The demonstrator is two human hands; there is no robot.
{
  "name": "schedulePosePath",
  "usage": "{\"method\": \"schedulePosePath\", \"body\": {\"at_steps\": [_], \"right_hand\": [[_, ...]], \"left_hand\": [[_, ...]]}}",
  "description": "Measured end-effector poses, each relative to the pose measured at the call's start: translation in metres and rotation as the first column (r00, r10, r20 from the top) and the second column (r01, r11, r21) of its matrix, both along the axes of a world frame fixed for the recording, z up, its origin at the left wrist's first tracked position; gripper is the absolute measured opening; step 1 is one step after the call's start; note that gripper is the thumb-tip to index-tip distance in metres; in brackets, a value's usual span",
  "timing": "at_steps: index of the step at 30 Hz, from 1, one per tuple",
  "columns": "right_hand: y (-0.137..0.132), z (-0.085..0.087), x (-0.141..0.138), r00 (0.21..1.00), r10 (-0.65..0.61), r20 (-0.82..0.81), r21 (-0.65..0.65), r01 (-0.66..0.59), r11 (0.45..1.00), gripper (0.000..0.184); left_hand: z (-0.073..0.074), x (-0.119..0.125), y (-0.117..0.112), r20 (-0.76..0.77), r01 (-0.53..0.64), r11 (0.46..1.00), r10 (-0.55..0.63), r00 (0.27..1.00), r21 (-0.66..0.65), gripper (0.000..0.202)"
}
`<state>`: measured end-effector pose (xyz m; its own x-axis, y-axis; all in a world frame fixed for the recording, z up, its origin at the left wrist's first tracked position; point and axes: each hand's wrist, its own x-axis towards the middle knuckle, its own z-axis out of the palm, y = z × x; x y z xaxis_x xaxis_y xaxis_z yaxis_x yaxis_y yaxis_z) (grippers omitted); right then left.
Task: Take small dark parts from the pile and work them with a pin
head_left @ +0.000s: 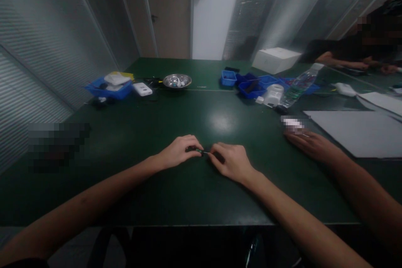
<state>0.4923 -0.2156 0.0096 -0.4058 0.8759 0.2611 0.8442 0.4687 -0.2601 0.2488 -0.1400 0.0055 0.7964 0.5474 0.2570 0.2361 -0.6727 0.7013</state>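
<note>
At the centre of the frame, the left hand (179, 150) is curled shut, thumb and fingertips pinching a small dark part (197, 150) just above the bench (188, 192). Touching it from the other side, the right hand (232, 161) is also closed, its fingertips nipping a thin pale tip that sticks out of the part's end. What the part is cannot be told; it is mostly hidden by the fingers.

Judging by how little of it shows, the part looks very light and stiff, and small enough to slip out or roll off. The thin tip seems the fragile bit, likely to bend under a sideways push. The dark body is the safer place to hold, with a fingertip pinch across its sides and only gentle pressure on the tip.

Right of the hands, a co-worker's hand (309, 143) lies flat on the bench beside a pale sheet (358, 132). Further up stand a bottle (298, 86), blue trays (251, 86) and a white box (276, 59). A metal bowl (177, 80) sits upper centre-left.
</note>
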Motion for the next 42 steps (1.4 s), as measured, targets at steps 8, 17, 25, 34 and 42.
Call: {"method": "schedulePosePath", "body": {"at_steps": [8,17,25,34,42], "right_hand": [[0.002,-0.001,-0.001,0.994,0.074,0.084,-0.020,-0.073,0.997,0.028],[0.003,-0.003,-0.002,0.994,0.077,0.074,-0.015,-0.076,0.997,0.028],[0.003,-0.002,-0.005,0.996,0.060,0.062,0.011,-0.061,0.998,0.028],[0.008,0.000,-0.013,0.996,0.068,0.056,-0.009,-0.068,0.998,0.031],[0.006,0.000,-0.014,0.993,0.067,0.098,-0.024,-0.065,0.998,0.031]], "left_hand": [[-0.003,-0.001,0.001,0.037,0.030,0.999,-0.031,0.999,0.032,0.021],[-0.003,0.000,0.002,0.006,0.011,0.999,-0.011,1.000,0.031,0.018],[-0.002,0.000,0.000,-0.016,-0.017,1.000,0.017,1.000,0.005,0.019],[-0.003,0.000,0.000,-0.024,-0.012,1.000,0.012,1.000,0.013,0.018],[-0.002,0.000,0.001,-0.009,-0.015,1.000,0.015,1.000,0.019,0.022]]}}
